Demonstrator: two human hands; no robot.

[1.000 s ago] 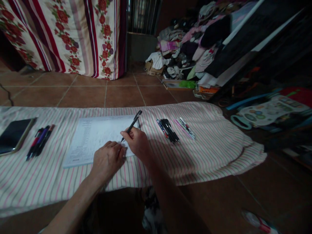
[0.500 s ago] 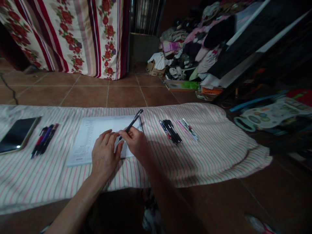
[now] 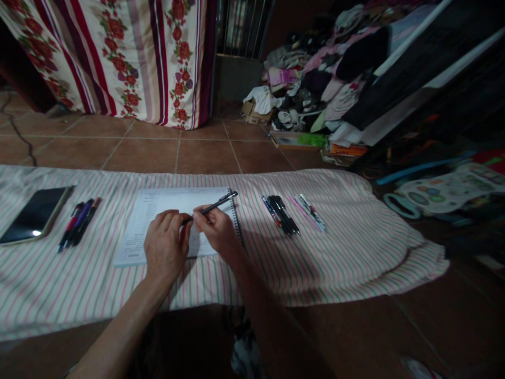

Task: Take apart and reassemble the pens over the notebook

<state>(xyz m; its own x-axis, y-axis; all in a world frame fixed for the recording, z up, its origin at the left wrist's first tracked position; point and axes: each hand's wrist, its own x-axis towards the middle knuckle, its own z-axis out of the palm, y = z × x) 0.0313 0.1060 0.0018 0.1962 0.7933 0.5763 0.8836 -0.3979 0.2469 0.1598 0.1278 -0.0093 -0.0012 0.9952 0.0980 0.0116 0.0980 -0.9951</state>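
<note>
A black pen (image 3: 215,204) slants over an open spiral notebook (image 3: 136,231), its clip end pointing up and to the right. My right hand (image 3: 219,231) is closed on the pen's middle, thumb and fingers pinching it. At the pen's lower end, my left hand (image 3: 165,237) has its thumb and fingers drawn together around the tip, which they partly hide. Both hands are above the notebook's pages, which carry printed lines along the left side. The notebook's spiral binding is on the right.
Left of the notebook lie a phone (image 3: 35,213) and several pens (image 3: 79,223). To its right are a bunch of black pens (image 3: 281,215) and some lighter pens (image 3: 310,211). A striped cloth (image 3: 347,247) covers the table. Beyond, clothes (image 3: 307,79) are piled on the tiled floor.
The pen has tipped from steep to flatter, its clip end swinging down and right. My left fingers have closed on its tip. The view has shifted slightly.
</note>
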